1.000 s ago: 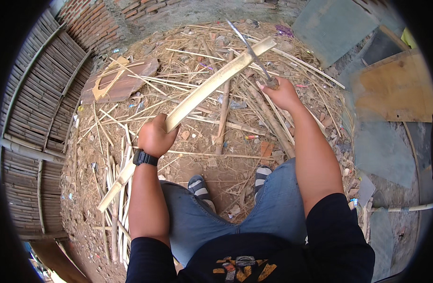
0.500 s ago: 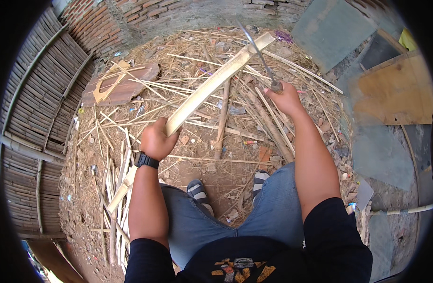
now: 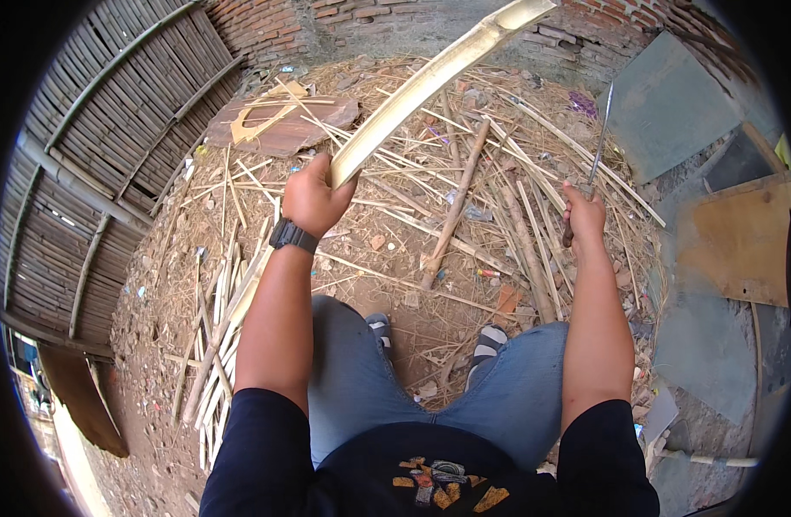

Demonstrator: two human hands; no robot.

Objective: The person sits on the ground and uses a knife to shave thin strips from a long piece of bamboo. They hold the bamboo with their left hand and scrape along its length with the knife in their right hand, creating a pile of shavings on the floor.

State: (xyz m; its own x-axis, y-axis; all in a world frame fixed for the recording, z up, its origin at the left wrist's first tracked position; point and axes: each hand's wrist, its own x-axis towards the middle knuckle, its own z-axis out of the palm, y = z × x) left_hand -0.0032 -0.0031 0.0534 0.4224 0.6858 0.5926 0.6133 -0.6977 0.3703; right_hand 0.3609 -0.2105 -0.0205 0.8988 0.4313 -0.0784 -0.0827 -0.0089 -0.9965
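Left hand (image 3: 319, 196): closed around the split bamboo (image 3: 434, 90) — long axis running forward and rightward from that hand. Right hand (image 3: 586, 217): closed on the handle of a knife (image 3: 600, 138), blade pointing forward, clear of the bamboo. Bamboo's far end lies ahead and slightly left of the right hand — left hand nearer, in contact.

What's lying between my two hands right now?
In the head view, a brown pole and thin pale strips lie on littered ground between your left hand and right hand.
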